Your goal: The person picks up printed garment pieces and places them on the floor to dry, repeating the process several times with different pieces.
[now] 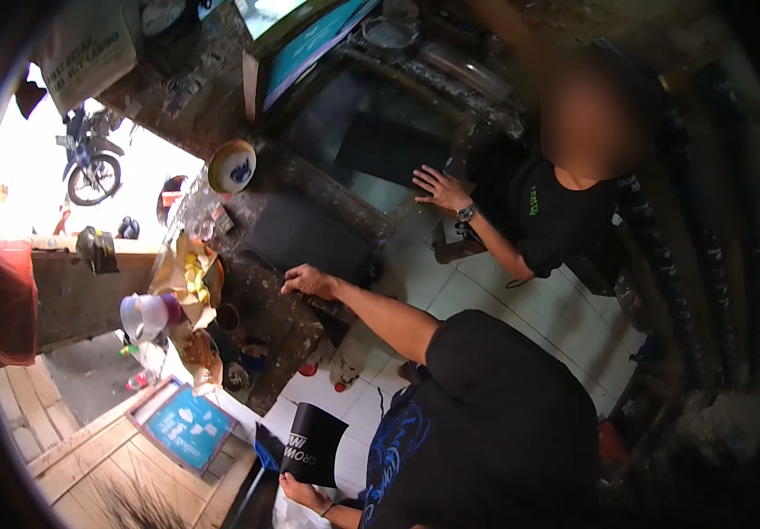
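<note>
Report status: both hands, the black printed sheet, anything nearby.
Left hand: holding black printed sheet. Right hand: at edge of dark panel, contact unclear. Nearby: co-worker's hand at another black sheet.

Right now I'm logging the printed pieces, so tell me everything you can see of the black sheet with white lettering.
The black sheet looks thin and flexible; its exact material is unclear. Bold white lettering marks its lower left part. It bows slightly and is held tilted, pale floor tiles showing beyond it, with the left hand gripping its lower edge.
</note>
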A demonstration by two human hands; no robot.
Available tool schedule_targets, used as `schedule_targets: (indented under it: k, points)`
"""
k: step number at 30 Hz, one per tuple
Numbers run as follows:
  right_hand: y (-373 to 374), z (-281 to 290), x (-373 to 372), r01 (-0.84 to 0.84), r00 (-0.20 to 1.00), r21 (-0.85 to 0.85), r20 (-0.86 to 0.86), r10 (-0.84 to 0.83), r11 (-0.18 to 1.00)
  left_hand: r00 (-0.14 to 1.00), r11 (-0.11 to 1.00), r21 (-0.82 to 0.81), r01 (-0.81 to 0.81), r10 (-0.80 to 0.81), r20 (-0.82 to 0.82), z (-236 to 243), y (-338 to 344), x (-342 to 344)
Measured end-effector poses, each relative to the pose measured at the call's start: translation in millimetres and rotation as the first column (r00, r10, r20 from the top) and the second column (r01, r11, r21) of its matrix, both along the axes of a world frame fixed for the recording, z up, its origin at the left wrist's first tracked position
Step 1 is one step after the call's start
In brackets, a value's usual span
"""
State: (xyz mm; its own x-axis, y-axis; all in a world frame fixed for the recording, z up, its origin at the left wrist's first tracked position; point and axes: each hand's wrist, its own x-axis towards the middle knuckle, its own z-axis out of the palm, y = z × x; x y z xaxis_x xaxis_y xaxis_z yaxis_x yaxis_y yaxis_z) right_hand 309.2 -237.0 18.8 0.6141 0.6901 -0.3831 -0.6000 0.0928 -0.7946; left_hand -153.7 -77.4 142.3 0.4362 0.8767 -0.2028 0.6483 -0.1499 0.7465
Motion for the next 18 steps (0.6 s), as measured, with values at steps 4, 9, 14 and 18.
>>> schedule_targets:
  k: [4, 9, 14, 18]
  points:
    - [-27, 89, -23, -0.059, 0.998, 0.099, 0.043, 0.055, 0.993, 0.973, 0.951, -0.284, -0.124, 0.172, 0.151, 20, -2, 21]
    - [-51, 166, -81, -0.034, 0.803, -0.105, 0.589, 0.09, 0.994, 0.95, 0.974, -0.187, -0.128, 0.175, 0.26, -4, 9, -39]
    - [-59, 158, -171, 0.108, 0.53, -0.177, 0.843, 0.094, 0.978, 0.939, 0.969, 0.02, -0.244, 0.231, 0.255, -3, -11, -130]
    - [-76, 170, -247, 0.24, 0.478, -0.321, 0.86, 0.177, 0.916, 0.894, 0.921, 0.107, -0.374, 0.327, 0.306, -16, -32, -217]
